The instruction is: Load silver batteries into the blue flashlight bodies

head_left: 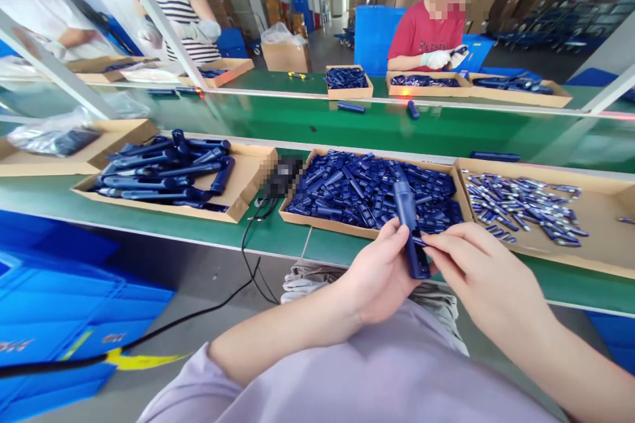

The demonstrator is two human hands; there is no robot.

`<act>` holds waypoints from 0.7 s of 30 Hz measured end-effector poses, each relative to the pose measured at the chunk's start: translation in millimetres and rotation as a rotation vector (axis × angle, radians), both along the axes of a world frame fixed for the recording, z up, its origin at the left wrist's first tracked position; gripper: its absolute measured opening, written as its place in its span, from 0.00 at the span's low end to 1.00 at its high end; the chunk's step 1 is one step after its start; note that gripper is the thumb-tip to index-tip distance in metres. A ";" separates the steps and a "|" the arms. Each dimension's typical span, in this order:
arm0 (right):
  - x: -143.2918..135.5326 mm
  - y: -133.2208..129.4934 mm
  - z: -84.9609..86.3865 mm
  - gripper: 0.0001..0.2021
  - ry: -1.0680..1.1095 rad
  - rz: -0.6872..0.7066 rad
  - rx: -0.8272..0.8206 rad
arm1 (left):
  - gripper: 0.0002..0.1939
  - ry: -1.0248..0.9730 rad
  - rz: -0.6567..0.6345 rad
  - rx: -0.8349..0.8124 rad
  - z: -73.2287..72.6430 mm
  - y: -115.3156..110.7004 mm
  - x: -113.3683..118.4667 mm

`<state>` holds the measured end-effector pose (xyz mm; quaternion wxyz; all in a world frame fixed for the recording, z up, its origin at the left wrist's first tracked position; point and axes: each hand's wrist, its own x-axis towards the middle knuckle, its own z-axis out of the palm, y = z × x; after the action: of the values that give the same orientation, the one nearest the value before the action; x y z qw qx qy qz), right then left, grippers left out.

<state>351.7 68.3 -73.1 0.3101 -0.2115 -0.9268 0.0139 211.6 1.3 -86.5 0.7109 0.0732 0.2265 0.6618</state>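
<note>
My left hand (384, 274) is wrapped round a dark blue plastic housing (407, 211), which stands nearly upright in front of me, its narrower end up. The fingers of my right hand (464, 258) pinch a small slim blue piece (421, 242) against the side of the housing. How far this piece sits inside the housing I cannot tell. Just beyond my hands is a cardboard tray (342, 228) heaped with small blue plastic parts (357, 185). To its right, slim blue and silver pieces (526, 205) lie in another cardboard tray (608, 211).
Larger blue housings (163, 172) fill a tray on the left, beside a black device with a cable (244, 244). A green conveyor belt (278, 115) runs behind the trays, with loose blue parts on it. Co-workers (426, 33) sit across it. Blue crates (64, 304) stand at lower left.
</note>
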 end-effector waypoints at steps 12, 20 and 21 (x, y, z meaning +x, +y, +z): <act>-21.1 -21.3 -32.6 0.12 0.052 -0.013 0.209 | 0.08 0.106 0.181 -0.070 -10.6 7.0 -2.5; -25.7 -22.5 -28.3 0.23 -0.035 0.034 0.018 | 0.11 0.119 0.184 -0.142 -12.7 10.6 -6.1; -14.7 -7.2 -27.3 0.23 -0.028 0.041 -0.018 | 0.11 0.139 0.178 -0.129 -11.8 9.9 -7.1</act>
<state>337.0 61.1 -100.3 0.2947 -0.1953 -0.9351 0.0257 204.4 11.2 -98.2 0.6352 0.0530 0.3229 0.6996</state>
